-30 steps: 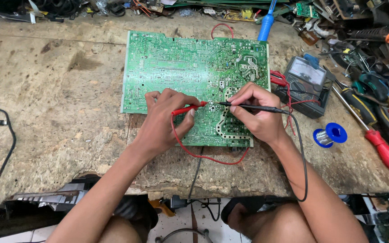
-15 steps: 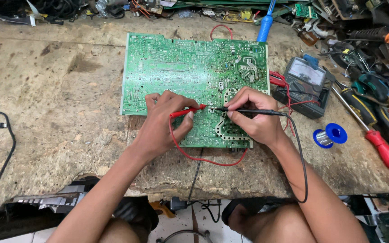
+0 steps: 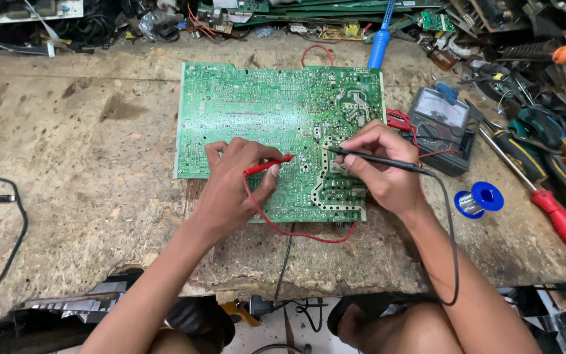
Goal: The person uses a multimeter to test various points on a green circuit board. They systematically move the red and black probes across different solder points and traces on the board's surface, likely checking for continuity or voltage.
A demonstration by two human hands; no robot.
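I see a green circuit board (image 3: 276, 124) laced with pale silvery traces at centre frame. One probe (image 3: 268, 164) is red with a red wire, the other probe (image 3: 378, 159) black. The desk (image 3: 73, 170) is mottled tan. At right sit a grey meter (image 3: 441, 121), a blue spool (image 3: 479, 198) and a red-handled screwdriver (image 3: 565, 223).

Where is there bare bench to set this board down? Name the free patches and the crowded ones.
The widest bare patch of the workbench lies left of the green circuit board, reaching the black cable at the left edge. A narrower strip runs along the front edge. The right side is crowded: multimeter, solder spool, red-handled screwdriver.
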